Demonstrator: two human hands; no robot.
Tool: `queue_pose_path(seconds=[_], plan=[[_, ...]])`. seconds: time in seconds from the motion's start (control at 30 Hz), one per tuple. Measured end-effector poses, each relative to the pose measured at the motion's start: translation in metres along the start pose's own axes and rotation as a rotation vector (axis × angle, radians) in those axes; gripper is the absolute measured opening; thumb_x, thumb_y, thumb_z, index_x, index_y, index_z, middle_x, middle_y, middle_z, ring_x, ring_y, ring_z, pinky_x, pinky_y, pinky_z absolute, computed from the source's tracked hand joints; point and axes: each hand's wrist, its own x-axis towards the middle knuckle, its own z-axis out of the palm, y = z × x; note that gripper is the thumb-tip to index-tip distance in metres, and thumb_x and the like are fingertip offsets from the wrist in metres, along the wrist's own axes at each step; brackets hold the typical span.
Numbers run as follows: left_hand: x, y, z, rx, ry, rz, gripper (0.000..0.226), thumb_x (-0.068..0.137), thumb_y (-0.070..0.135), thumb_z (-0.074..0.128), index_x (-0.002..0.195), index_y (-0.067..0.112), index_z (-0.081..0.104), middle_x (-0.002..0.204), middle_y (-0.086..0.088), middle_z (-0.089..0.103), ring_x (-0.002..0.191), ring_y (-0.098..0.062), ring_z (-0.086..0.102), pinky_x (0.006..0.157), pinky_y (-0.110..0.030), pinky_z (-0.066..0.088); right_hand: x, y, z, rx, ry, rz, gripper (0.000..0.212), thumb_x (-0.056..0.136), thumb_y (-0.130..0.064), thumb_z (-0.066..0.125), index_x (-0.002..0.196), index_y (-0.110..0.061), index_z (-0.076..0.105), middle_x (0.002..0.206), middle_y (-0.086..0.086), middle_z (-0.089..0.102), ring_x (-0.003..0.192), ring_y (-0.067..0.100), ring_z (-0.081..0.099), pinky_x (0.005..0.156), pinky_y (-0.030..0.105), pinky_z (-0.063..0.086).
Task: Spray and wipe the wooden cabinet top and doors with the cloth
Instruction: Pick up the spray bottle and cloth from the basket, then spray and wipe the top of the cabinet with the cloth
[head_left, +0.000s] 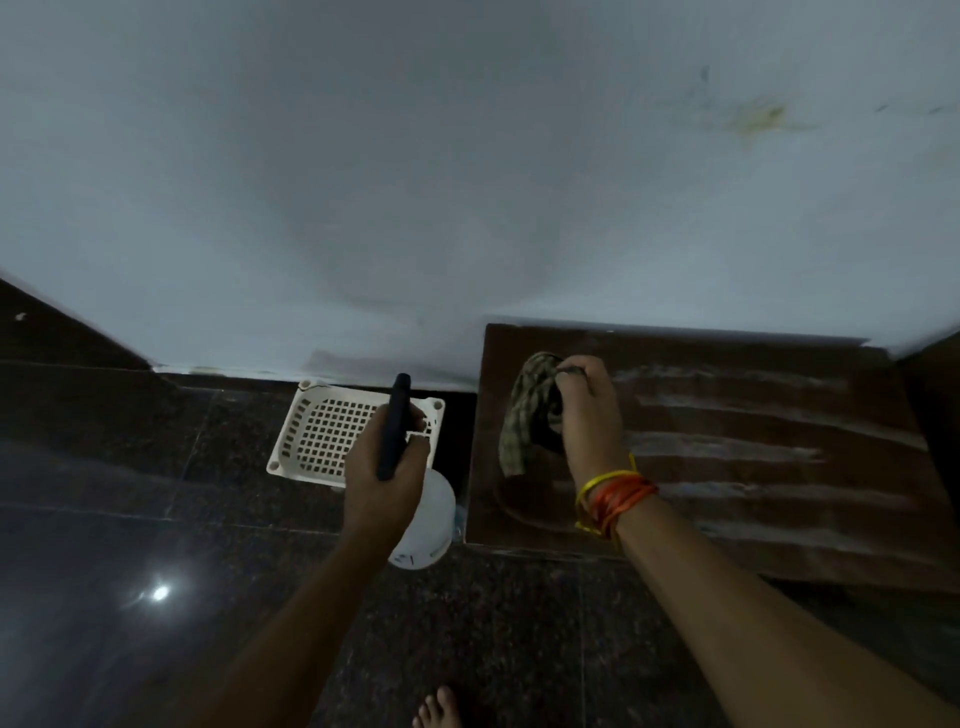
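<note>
The brown wooden cabinet top (779, 467) lies low at the right against the wall, with pale wet streaks running across it. My right hand (589, 410) grips a bunched checked green cloth (524, 415) over the top's left part; the cloth hangs down from my fist. My left hand (384, 467) holds a white spray bottle (426, 519) by its dark trigger head, over the floor just left of the cabinet. The cabinet doors are out of sight.
A white perforated plastic basket (322, 431) sits on the dark polished granite floor (156, 493) by the wall, just beyond the bottle. A pale wall (467, 182) rises behind. My bare foot (439, 709) shows at the bottom edge.
</note>
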Motion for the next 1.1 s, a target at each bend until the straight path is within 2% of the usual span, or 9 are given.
queue_pose_path(seconds=[0.13,0.23,0.33,0.47,0.53,0.73,0.9,1.0,1.1], plan=[[-0.024,0.024,0.028,-0.019,-0.018,-0.041,0.011,0.086,0.012,0.056,0.09,0.02,0.063,0.079,-0.01,0.062,0.07,-0.021,0.06,0.064,-0.043,0.052,-0.001,0.011,-0.043,-0.043,-0.036,-0.006,0.015,0.085,-0.013,0.06,0.086,-0.022,0.047,0.083,0.006,0.053,0.075,0.021,0.055,0.065,0.037,0.048],[-0.037,0.029,0.044,-0.064,-0.011,-0.115,0.007,0.083,0.015,0.059,0.083,0.012,0.065,0.067,-0.018,0.059,0.061,-0.03,0.057,0.058,-0.044,0.049,-0.004,0.02,-0.063,-0.14,-0.026,-0.001,0.022,0.084,-0.007,0.057,0.099,-0.018,0.047,0.086,0.002,0.053,0.076,0.016,0.054,0.06,0.028,0.041],[-0.05,0.029,0.056,-0.079,-0.023,-0.142,0.026,0.078,0.025,0.057,0.083,0.0,0.063,0.073,-0.032,0.059,0.06,-0.037,0.054,0.056,-0.045,0.048,-0.007,0.029,-0.078,-0.205,0.021,-0.025,0.021,0.088,-0.006,0.053,0.103,-0.018,0.046,0.082,-0.007,0.05,0.073,0.011,0.051,0.065,0.027,0.039],[-0.063,0.018,0.067,-0.047,-0.025,-0.187,0.039,0.075,0.04,0.059,0.08,0.001,0.061,0.073,-0.029,0.06,0.063,-0.036,0.057,0.06,-0.053,0.052,-0.01,0.047,-0.087,-0.198,0.091,-0.027,0.02,0.091,-0.002,0.047,0.104,-0.018,0.045,0.083,-0.009,0.048,0.071,0.011,0.051,0.066,0.034,0.045],[-0.066,0.008,0.072,-0.024,-0.006,-0.213,0.032,0.078,0.035,0.06,0.077,0.004,0.061,0.072,-0.026,0.061,0.065,-0.036,0.058,0.062,-0.056,0.052,-0.011,0.056,-0.09,-0.196,0.08,-0.011,0.019,0.093,-0.002,0.045,0.103,-0.019,0.045,0.083,-0.006,0.049,0.07,0.013,0.053,0.066,0.039,0.05],[-0.08,-0.02,0.077,0.048,-0.015,-0.288,0.025,0.09,0.015,0.063,0.071,0.0,0.06,0.065,-0.025,0.061,0.056,-0.026,0.052,0.056,-0.038,0.041,-0.019,0.082,-0.09,-0.268,0.073,-0.006,0.029,0.093,0.001,0.041,0.104,-0.025,0.046,0.106,0.005,0.051,0.095,0.025,0.054,0.078,0.04,0.05],[-0.088,-0.027,0.077,0.115,-0.033,-0.283,0.024,0.089,0.013,0.062,0.07,-0.001,0.06,0.059,-0.022,0.059,0.05,-0.02,0.048,0.052,-0.034,0.038,-0.016,0.091,-0.096,-0.29,0.08,0.023,0.027,0.094,-0.002,0.042,0.101,-0.027,0.049,0.114,0.011,0.052,0.094,0.025,0.055,0.074,0.032,0.044],[-0.089,-0.021,0.081,0.121,-0.059,-0.257,0.026,0.088,0.013,0.061,0.066,0.001,0.057,0.053,-0.009,0.052,0.047,-0.015,0.045,0.049,-0.029,0.035,-0.012,0.091,-0.1,-0.272,0.081,0.049,0.011,0.094,-0.014,0.051,0.103,-0.021,0.05,0.108,0.009,0.055,0.095,0.024,0.056,0.072,0.031,0.045],[-0.087,-0.015,0.087,0.116,-0.079,-0.242,0.03,0.085,0.02,0.061,0.062,0.002,0.054,0.052,-0.007,0.049,0.046,-0.016,0.041,0.047,-0.028,0.032,-0.009,0.091,-0.104,-0.229,0.064,0.121,0.03,0.084,-0.02,0.067,0.108,-0.02,0.049,0.112,0.009,0.053,0.098,0.024,0.056,0.079,0.035,0.049]])
